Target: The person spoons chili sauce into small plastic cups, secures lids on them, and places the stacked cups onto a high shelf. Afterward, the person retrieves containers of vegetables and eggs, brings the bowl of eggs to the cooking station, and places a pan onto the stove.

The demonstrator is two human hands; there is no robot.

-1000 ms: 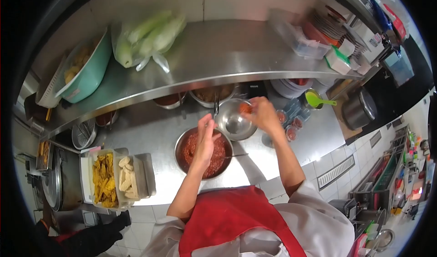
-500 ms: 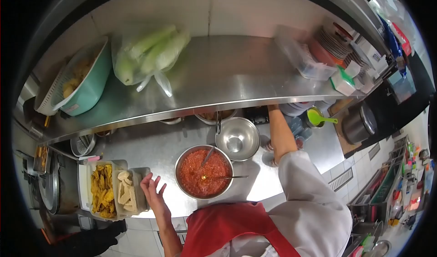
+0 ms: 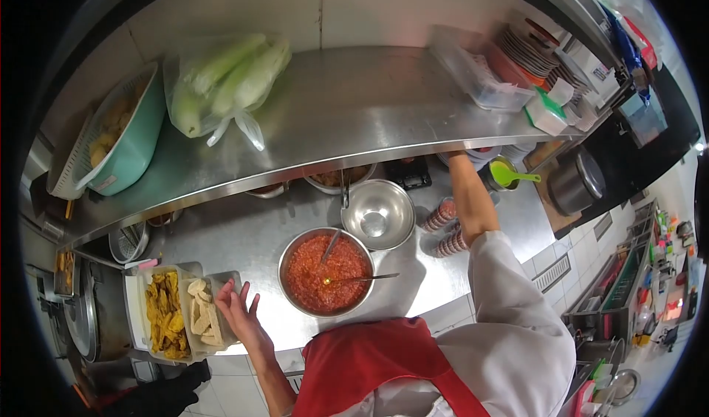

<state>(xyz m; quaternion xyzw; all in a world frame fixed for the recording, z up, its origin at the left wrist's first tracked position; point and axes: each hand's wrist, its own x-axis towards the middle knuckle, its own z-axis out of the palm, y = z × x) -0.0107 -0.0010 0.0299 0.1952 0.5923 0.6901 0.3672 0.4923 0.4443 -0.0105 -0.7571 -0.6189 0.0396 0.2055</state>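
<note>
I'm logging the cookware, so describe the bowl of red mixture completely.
The bowl looks metallic, round and shiny. It stands upright on the steel counter, well filled with coarse red mixture. Two utensils rest in it, one reaching past the rim. An empty metal bowl sits close beside it. Nobody touches it.

The person's left hand (image 3: pixel 240 312) is open, fingers loosely spread, nearer the body than the steel shelf (image 3: pixel 347 99). Right forearm (image 3: pixel 473 199) reaches under it; right hand hidden.
</note>
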